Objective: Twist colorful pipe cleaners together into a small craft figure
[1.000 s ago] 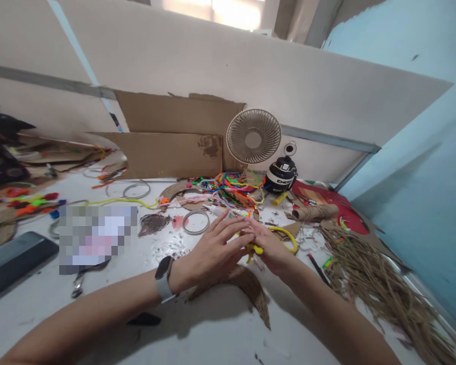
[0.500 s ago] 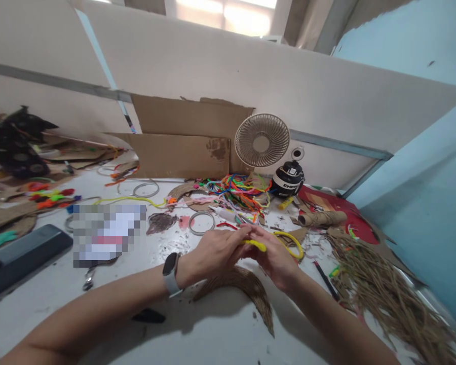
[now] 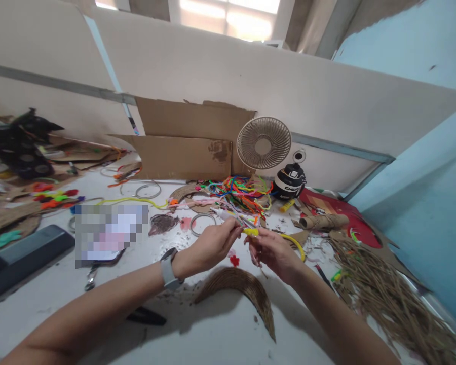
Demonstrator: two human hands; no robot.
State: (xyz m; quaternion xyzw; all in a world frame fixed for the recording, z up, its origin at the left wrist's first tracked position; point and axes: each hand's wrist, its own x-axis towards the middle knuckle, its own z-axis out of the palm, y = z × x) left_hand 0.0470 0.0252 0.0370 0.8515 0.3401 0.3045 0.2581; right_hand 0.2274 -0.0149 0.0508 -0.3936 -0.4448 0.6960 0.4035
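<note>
My left hand (image 3: 212, 245), a grey watch on its wrist, is raised above the white table (image 3: 220, 334) with its fingertips pinched beside the end of a yellow pipe cleaner (image 3: 289, 240). My right hand (image 3: 272, 252) is closed round that pipe cleaner, which curves away to the right. Both hands meet just above a curved brown woven piece (image 3: 240, 286) lying on the table. A small red bit (image 3: 234, 260) lies below the hands.
A heap of coloured pipe cleaners (image 3: 240, 191) lies behind the hands, with a small fan (image 3: 263, 143), a black bottle (image 3: 290, 181) and cardboard sheets (image 3: 182, 139) at the wall. Brown paper strands (image 3: 387, 294) spread on the right. Metal rings (image 3: 202, 223), a dark flat case (image 3: 21, 256) and scissors (image 3: 91, 276) lie left.
Both hands have lifted off the table and moved slightly apart. The left hand went from flat fingers to a pinch at the yellow pipe cleaner's end. The small red bit now shows below them.
</note>
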